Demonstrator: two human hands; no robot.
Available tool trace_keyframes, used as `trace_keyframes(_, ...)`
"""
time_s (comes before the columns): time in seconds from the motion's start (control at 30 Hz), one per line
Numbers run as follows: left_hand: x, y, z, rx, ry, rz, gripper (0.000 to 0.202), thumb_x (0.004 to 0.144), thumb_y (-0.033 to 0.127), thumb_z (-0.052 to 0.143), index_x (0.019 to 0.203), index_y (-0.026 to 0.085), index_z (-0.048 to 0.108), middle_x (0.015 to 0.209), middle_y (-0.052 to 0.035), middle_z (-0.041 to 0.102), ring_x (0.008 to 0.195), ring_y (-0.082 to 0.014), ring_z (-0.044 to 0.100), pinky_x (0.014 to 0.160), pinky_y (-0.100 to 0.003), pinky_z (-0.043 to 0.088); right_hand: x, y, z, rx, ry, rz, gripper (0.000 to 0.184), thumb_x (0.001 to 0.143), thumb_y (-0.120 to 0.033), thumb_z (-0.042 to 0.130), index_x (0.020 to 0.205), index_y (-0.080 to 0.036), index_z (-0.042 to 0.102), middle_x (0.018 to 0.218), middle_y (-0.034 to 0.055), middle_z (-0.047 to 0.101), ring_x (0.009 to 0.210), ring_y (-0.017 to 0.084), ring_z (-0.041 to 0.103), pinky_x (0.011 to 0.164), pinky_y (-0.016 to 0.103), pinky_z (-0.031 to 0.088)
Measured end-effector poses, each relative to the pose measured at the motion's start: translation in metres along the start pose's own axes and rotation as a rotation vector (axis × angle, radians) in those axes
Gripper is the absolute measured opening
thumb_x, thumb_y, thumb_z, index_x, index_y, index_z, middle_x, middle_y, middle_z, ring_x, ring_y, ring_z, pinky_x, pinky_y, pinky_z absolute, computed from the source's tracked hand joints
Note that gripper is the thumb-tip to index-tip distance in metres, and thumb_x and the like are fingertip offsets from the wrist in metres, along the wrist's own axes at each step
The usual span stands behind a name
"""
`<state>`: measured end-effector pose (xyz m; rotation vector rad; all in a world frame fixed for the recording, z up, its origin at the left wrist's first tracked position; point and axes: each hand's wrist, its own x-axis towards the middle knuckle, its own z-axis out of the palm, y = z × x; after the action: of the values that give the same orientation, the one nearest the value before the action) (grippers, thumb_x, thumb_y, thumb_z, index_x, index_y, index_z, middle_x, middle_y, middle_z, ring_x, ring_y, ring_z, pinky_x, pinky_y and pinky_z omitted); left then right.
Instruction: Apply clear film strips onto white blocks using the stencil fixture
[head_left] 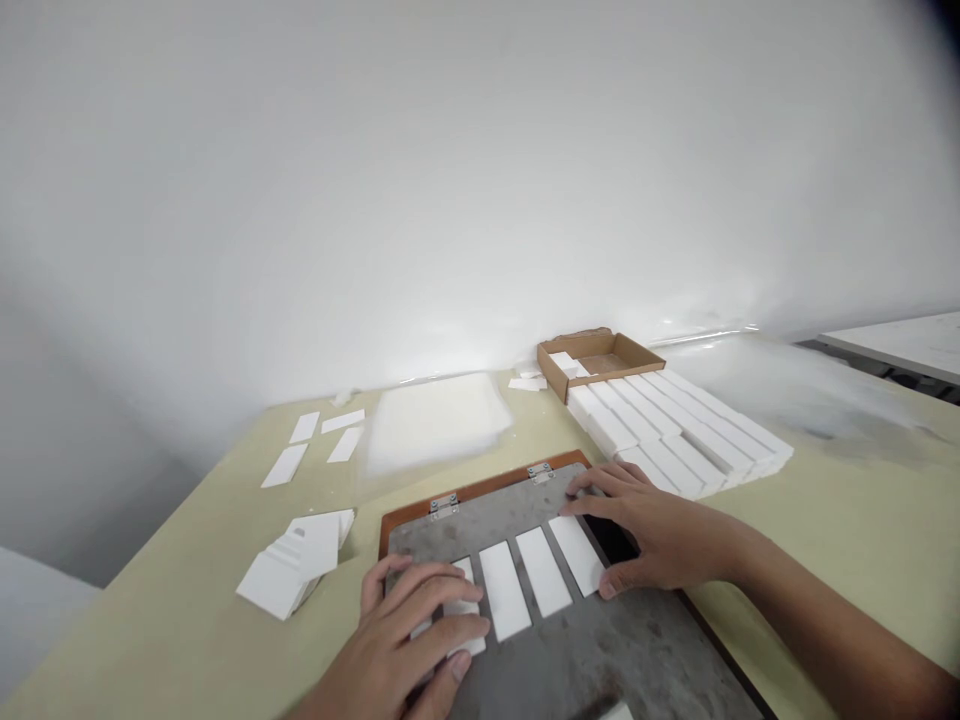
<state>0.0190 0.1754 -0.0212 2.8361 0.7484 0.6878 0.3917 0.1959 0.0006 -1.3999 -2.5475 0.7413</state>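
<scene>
A grey metal plate (592, 650) with slots lies hinged to an orange-brown board (487, 487) in front of me. White rectangular cards (506, 592) sit in several slots in a row. My left hand (420, 625) rests with spread fingers over the leftmost cards, partly covering them; its fingertips touch one. At the right end of the row, my right hand (652, 530) spans a white card (576, 555), thumb at its near end and fingertips at its far end. A dark opening (613, 538) shows beneath my right palm.
Beyond the plate, an open cardboard box (600, 358) holds a few white pieces, beside rows of stacked white cards (675, 430). Loose cards (285, 465) and a fanned pile (296, 562) lie at left. A clear plastic bag (435, 420) of white material lies behind, near the wall.
</scene>
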Motion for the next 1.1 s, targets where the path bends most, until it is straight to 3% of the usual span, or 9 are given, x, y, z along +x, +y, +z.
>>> trace_keyframes(0.13, -0.002, 0.001, 0.004, -0.028, -0.006, -0.044, 0.026, 0.103, 0.016, 0.051, 0.118, 0.030, 0.067, 0.119, -0.0063, 0.072, 0.119, -0.0266, 0.064, 0.111, -0.050, 0.041, 0.001, 0.001, 0.001, -0.005, 0.002, 0.001, 0.076, 0.080, -0.062, 0.083, 0.149, -0.039, 0.060, 0.151, 0.0064, 0.051, 0.144, 0.038, 0.040, 0.123, 0.058, 0.027)
trace_keyframes(0.37, 0.001, -0.004, -0.004, 0.027, -0.090, 0.033, 0.028, 0.099, 0.013, 0.057, 0.121, 0.028, 0.066, 0.119, -0.0074, 0.071, 0.117, -0.0267, 0.065, 0.110, -0.050, 0.044, 0.003, 0.003, 0.001, -0.013, 0.009, 0.007, 0.072, 0.079, -0.063, 0.084, 0.144, -0.039, 0.064, 0.148, 0.0063, 0.055, 0.142, 0.039, 0.043, 0.122, 0.059, 0.027)
trace_keyframes(0.53, -0.001, 0.001, 0.002, -0.028, -0.002, -0.032, 0.023, 0.103, 0.016, 0.052, 0.115, 0.028, 0.067, 0.116, -0.0067, 0.071, 0.116, -0.0254, 0.064, 0.111, -0.048, 0.043, 0.004, 0.001, 0.002, -0.015, 0.067, -0.024, 0.068, 0.082, -0.064, 0.083, 0.141, -0.035, 0.066, 0.143, 0.0071, 0.059, 0.137, 0.036, 0.048, 0.120, 0.056, 0.030)
trace_keyframes(0.73, -0.002, 0.005, 0.007, -0.074, 0.053, -0.068, 0.024, 0.106, 0.018, 0.047, 0.113, 0.027, 0.068, 0.114, -0.0078, 0.071, 0.115, -0.0251, 0.063, 0.112, -0.049, 0.040, 0.005, -0.007, 0.006, 0.016, 0.233, -0.104, 0.030, 0.094, -0.047, 0.076, 0.119, -0.030, 0.076, 0.133, 0.0076, 0.065, 0.127, 0.031, 0.056, 0.113, 0.050, 0.038)
trace_keyframes(0.87, -0.001, 0.004, 0.006, -0.074, 0.054, -0.052, 0.024, 0.106, 0.017, 0.047, 0.111, 0.027, 0.068, 0.111, -0.0083, 0.071, 0.112, -0.0253, 0.065, 0.110, -0.048, 0.042, 0.008, -0.009, 0.011, -0.020, 0.209, -0.122, 0.008, 0.093, -0.034, 0.076, 0.094, -0.027, 0.078, 0.125, 0.0057, 0.069, 0.123, 0.030, 0.059, 0.111, 0.050, 0.038)
trace_keyframes(0.97, 0.000, 0.005, 0.007, -0.071, 0.056, -0.043, 0.023, 0.106, 0.017, 0.047, 0.109, 0.026, 0.068, 0.108, -0.0080, 0.071, 0.110, -0.0250, 0.066, 0.108, -0.047, 0.045, 0.009, -0.009, 0.013, -0.011, 0.210, -0.117, 0.008, 0.092, -0.032, 0.077, 0.096, -0.025, 0.077, 0.122, 0.0051, 0.071, 0.122, 0.029, 0.059, 0.109, 0.048, 0.038)
trace_keyframes(1.1, 0.001, 0.004, 0.006, -0.089, 0.057, -0.021, 0.023, 0.105, 0.016, 0.046, 0.109, 0.026, 0.067, 0.104, -0.0067, 0.072, 0.107, -0.0247, 0.067, 0.105, -0.045, 0.046, 0.010, -0.009, 0.014, 0.016, 0.205, -0.116, 0.031, 0.088, -0.038, 0.082, 0.115, -0.026, 0.074, 0.124, 0.0050, 0.070, 0.124, 0.029, 0.058, 0.110, 0.047, 0.039)
